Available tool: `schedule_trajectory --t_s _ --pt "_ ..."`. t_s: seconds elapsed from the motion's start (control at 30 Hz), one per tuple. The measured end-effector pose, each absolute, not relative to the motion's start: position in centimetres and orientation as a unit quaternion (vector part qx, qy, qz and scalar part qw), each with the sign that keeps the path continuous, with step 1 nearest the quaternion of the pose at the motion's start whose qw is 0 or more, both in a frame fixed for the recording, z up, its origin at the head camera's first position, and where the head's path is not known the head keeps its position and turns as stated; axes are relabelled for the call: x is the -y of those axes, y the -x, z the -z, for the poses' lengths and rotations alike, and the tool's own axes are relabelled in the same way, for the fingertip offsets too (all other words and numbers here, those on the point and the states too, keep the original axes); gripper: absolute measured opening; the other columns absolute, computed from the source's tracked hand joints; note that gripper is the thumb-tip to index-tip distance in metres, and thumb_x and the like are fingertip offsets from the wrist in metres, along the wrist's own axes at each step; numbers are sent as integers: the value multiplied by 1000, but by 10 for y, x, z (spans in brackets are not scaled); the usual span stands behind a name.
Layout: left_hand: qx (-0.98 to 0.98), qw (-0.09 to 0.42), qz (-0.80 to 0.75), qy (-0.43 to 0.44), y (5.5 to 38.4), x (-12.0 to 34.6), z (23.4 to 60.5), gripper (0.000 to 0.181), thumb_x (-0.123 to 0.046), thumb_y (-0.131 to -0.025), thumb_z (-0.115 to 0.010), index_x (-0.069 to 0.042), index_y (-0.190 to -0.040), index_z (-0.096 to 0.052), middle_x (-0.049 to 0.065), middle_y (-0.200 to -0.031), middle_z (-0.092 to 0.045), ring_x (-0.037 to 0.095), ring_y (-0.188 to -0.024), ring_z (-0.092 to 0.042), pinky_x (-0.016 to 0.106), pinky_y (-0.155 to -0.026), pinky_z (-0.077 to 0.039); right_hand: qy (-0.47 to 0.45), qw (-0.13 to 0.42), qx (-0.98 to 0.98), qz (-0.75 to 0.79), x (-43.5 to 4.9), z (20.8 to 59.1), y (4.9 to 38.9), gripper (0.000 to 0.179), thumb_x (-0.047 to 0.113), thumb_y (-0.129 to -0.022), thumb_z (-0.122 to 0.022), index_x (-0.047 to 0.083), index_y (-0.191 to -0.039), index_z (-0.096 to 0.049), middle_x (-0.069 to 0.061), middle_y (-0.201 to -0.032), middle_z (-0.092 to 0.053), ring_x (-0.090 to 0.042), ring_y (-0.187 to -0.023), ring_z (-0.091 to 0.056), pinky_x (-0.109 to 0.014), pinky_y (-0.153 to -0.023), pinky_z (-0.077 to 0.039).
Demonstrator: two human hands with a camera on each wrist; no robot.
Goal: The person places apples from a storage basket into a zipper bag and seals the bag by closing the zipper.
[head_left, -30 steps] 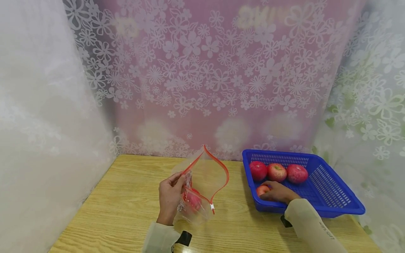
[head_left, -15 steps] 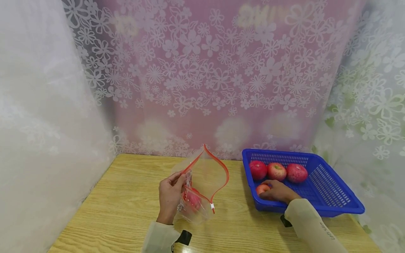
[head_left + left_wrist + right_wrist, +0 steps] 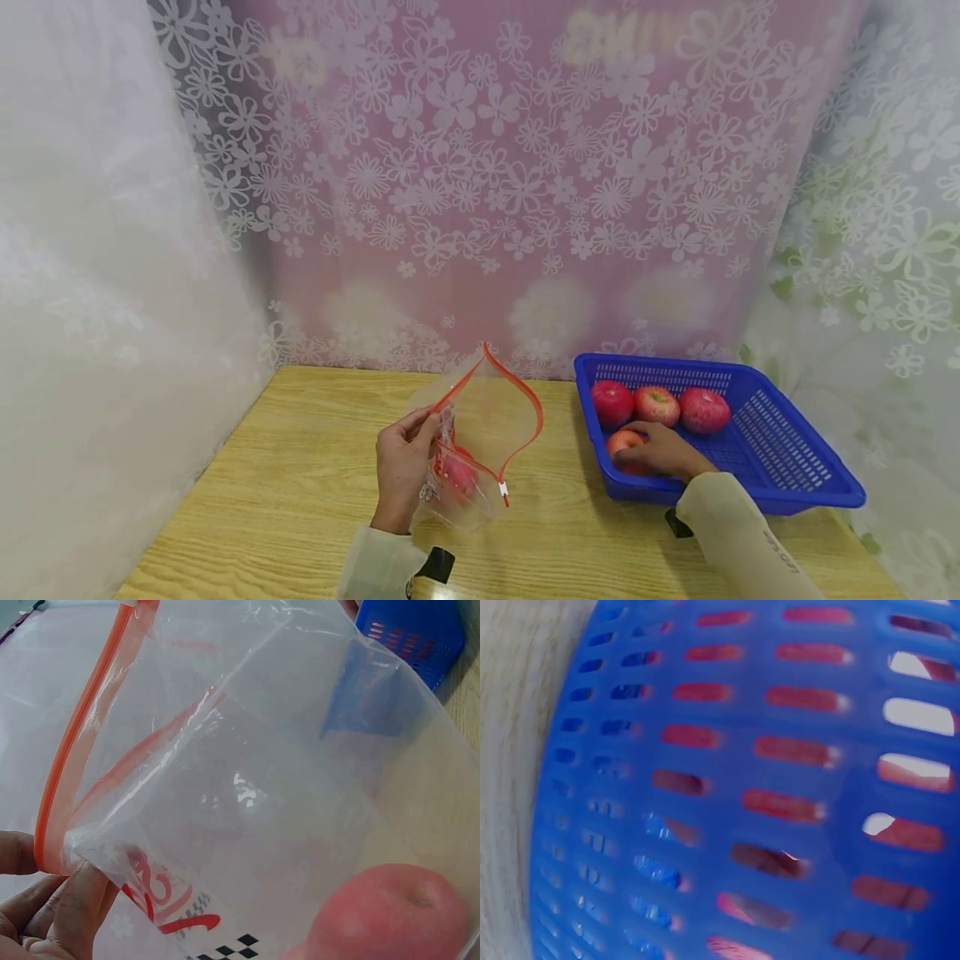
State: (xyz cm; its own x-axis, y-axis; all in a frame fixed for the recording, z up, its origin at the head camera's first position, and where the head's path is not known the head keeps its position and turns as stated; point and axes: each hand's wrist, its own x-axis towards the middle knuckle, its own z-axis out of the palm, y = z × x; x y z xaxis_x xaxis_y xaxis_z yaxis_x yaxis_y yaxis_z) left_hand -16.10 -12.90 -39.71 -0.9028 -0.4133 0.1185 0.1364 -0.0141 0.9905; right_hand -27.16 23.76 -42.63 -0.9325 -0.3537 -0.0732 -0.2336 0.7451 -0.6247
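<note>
My left hand (image 3: 405,467) pinches the orange-red zip edge of a clear zip bag (image 3: 491,417), whose mouth gapes toward the right. Inside the bag lies a red apple (image 3: 390,915), plain through the plastic in the left wrist view. At the right, my right hand (image 3: 663,452) reaches into a blue plastic basket (image 3: 795,442) and grips an apple (image 3: 624,444) near its front left corner. The right wrist view is mostly filled by the slotted basket wall (image 3: 727,772), which hides that hand; red shows through the slots.
Three more apples, a dark red one (image 3: 612,405), a paler one (image 3: 656,408) and another red one (image 3: 704,412), sit in a row along the basket's back. The wooden table (image 3: 315,500) ends against a flowered pink curtain (image 3: 487,167).
The apple in my right hand has come up slightly and shows more of itself between the fingers. My left hand and the bag stay where they were.
</note>
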Motion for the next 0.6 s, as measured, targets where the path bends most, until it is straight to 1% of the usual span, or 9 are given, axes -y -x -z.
schedule_trajectory --t_s 0.2,0.33,0.47,0.6 --pt "671 198 708 -97 160 129 398 28 -14 -95 -62 5 -114 -68 17 -102 -69 12 -80 -65 21 -72 -55 160 71 -930 323 -233 413 265 60 35 -78 -76 -5 -120 -59 -14 -103 -66 -27 -91 -60 -43 -81 -51" --pt "668 198 711 -94 159 129 397 29 -15 -95 -62 5 -115 -68 18 -102 -69 12 -81 -65 21 -72 -55 138 77 -931 328 -231 405 261 63 35 -79 -77 -3 -125 -57 -17 -110 -64 -29 -96 -59 -46 -84 -51" --pt "669 197 711 -94 158 129 396 29 -15 -95 -62 5 -116 -67 17 -101 -69 11 -80 -64 21 -71 -55 128 90 -930 331 -231 399 259 65 36 -81 -76 -2 -129 -55 -17 -114 -62 -29 -98 -58 -45 -81 -52" --pt "668 195 712 -95 158 129 396 29 -14 -95 -62 5 -116 -67 16 -101 -69 10 -79 -64 20 -70 -55 141 80 -931 328 -230 394 260 65 37 -81 -76 -1 -129 -56 -17 -114 -62 -29 -98 -57 -43 -80 -51"
